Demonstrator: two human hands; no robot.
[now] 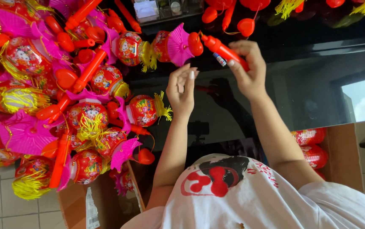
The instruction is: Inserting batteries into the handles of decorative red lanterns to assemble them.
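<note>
- Head view, hands: your right hand [248,70] is closed around a red plastic handle [224,51], fingers wrapped over its upper end, held above the dark glossy tabletop [310,85].
- The handle runs up and to the left from that hand; its far end meets a lantern toy with a pink pleated fan [178,44] and a red heart piece.
- Your left hand [181,87] holds nothing: palm open, fingers loosely spread and slightly curled, just below the pink fan and near the handle, not touching it as far as can be seen.
- Head view, surroundings: a large heap of red and pink lantern toys [59,93] with yellow tassels lies to the left of your left hand, spilling over a cardboard box [106,203].
- A second cardboard box [343,157] stands at the right, beside your right forearm, with red lanterns [312,146] inside.
- Your white printed shirt [242,199] fills the lower edge.
</note>
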